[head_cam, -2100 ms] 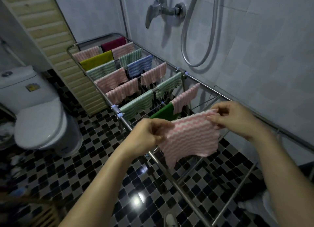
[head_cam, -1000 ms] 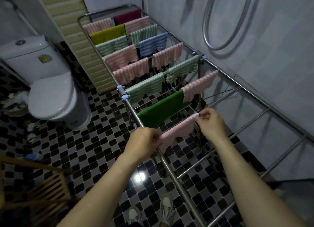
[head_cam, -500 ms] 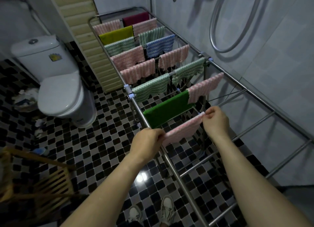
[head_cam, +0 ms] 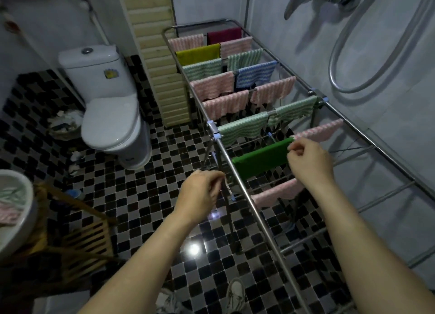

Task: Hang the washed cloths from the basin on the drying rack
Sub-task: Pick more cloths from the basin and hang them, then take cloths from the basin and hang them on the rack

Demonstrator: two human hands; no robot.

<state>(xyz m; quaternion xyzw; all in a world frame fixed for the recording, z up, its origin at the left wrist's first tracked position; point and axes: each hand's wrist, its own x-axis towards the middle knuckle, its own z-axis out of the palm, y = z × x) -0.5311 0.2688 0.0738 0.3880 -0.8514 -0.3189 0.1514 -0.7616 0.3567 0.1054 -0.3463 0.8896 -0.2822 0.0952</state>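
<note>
Pink-striped cloth [head_cam: 277, 192] hangs folded over the nearest occupied rung of the steel drying rack [head_cam: 259, 217], draped on both sides and touched by neither hand. Just beyond it on the next rung lies a plain green cloth [head_cam: 260, 159], and further rungs carry more cloths in pink, green-striped, blue-striped, yellow and maroon. The right hand [head_cam: 308, 163] is raised above the pink-striped cloth with its thumb and forefinger drawn narrowly together at the right end of the green cloth; whether they actually nip the fabric cannot be told. The left hand [head_cam: 200, 193] hangs to the left of the rack's near rail, apart from it, with its fingers loosely curled and nothing seen in them. At the far left edge the pale basin [head_cam: 16, 233] sits on a wooden stand [head_cam: 87, 233] and holds at least 2 more cloths, 1 green-striped and 1 pink. A white toilet [head_cam: 110, 106] stands on the black-and-white checked floor [head_cam: 153, 196], and a shower hose [head_cam: 353, 55] loops on the tiled wall behind the rack.
</note>
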